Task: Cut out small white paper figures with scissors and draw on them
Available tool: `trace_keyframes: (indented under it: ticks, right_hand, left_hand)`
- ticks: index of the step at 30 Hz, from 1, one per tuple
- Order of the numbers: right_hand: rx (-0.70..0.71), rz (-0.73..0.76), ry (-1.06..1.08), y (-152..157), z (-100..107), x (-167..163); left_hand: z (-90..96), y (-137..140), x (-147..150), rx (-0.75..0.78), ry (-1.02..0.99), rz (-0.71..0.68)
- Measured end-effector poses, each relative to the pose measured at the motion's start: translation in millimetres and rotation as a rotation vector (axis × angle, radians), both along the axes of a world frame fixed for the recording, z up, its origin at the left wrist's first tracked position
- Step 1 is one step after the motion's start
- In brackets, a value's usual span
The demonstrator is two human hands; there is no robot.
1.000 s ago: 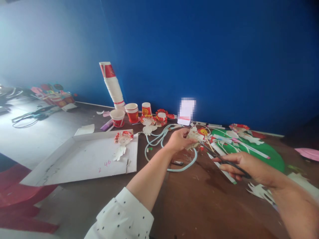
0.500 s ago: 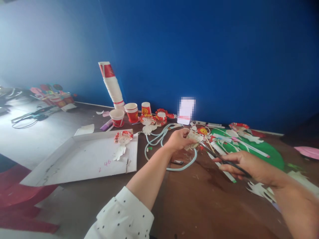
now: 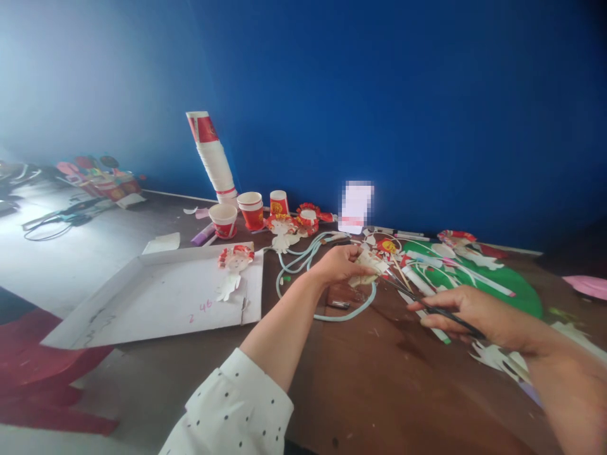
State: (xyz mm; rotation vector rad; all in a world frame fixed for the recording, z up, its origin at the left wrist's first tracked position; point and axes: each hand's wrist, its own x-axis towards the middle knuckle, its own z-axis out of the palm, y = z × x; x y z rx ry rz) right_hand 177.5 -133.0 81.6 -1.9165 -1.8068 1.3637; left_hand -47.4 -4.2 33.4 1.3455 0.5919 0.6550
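Note:
My left hand (image 3: 344, 264) pinches a small pale piece of paper (image 3: 370, 265) above the middle of the table. Its fingers and thumb cover the paper's left edge. My right hand (image 3: 467, 313) grips the black handles of a pair of scissors (image 3: 423, 304). The blades point left, and their tips lie close by the paper's right edge; whether they touch it I cannot tell. Beneath my left hand runs a light blue cable (image 3: 351, 315) in loops. A green-tipped white marker (image 3: 439, 333) lies under the scissors.
A white box lid (image 3: 165, 303) bearing a paper figure is at left. Behind it stand paper cups (image 3: 222, 218) and a leaning cup stack (image 3: 215, 161). Markers and cut paper cover a green disc (image 3: 516, 291). A lit phone (image 3: 355, 208) leans against the blue wall.
The scissors have shifted slightly right, and their tips have drawn back a little from the paper. My left hand keeps its hold. The whole view has shifted slightly.

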Motion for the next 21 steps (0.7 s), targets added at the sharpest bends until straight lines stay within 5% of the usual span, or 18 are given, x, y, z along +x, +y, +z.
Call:
trace_keyframes:
  ticks: [21]
  right_hand:
    - [0.028,-0.02,0.022,-0.9,3.6,-6.4]
  left_hand:
    - [3.0,-2.1,-3.2,-0.043,0.009,0.01]
